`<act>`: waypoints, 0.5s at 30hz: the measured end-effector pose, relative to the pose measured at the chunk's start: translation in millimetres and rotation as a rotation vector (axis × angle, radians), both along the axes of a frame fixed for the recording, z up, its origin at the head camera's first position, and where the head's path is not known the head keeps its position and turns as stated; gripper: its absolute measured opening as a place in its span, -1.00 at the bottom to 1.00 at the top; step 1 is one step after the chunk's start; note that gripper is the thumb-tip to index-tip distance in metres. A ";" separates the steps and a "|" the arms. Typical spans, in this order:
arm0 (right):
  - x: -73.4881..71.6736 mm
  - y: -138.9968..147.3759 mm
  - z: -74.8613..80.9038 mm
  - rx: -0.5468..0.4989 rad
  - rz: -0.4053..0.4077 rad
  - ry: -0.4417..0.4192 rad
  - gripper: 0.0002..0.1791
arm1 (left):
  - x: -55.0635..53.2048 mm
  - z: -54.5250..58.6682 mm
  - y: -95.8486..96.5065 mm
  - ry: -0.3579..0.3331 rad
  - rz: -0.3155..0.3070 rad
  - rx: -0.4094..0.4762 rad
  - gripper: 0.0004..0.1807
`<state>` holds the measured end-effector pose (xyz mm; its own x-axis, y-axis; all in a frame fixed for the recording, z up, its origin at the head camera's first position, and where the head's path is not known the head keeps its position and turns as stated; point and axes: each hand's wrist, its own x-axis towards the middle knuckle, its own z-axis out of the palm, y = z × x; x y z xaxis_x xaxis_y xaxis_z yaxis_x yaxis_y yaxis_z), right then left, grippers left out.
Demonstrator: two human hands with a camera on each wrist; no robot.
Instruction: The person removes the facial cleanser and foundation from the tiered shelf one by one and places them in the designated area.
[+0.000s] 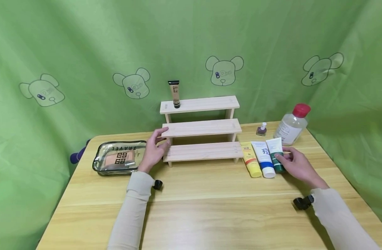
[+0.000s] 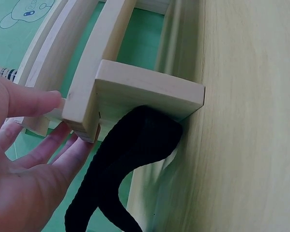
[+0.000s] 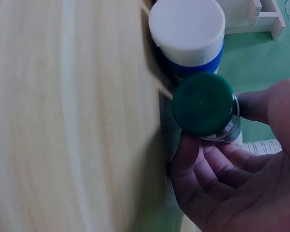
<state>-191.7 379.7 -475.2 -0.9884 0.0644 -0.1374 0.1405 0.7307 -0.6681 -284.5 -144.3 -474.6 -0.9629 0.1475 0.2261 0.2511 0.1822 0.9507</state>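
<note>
A three-tier wooden display rack [image 1: 206, 152] stands at the middle of the table. My left hand [image 1: 154, 149] holds its left end, thumb and fingers around the edge by the middle tier, as the left wrist view shows with the hand [image 2: 28, 159]. On the top tier a beige tube [image 1: 175, 94] stands on its black cap. My right hand [image 1: 298, 167] pinches a white and green tube [image 1: 276, 154] between thumb and fingers, green cap [image 3: 203, 104] downward. Beside it are a white and blue tube [image 1: 263, 159] and a yellow tube [image 1: 251, 159].
Behind the tubes stand a small nail polish bottle [image 1: 261, 130] and a clear bottle [image 1: 290, 126] with a red cap. A transparent travel pouch [image 1: 115, 158] with items inside lies left of the rack. A green curtain [image 1: 191, 41] hangs behind the wooden table [image 1: 203, 215].
</note>
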 end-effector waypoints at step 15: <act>7.8 2.7 -0.4 0.047 0.010 0.022 -0.24 | -1.9 -3.3 -1.0 -0.009 0.002 0.002 -0.36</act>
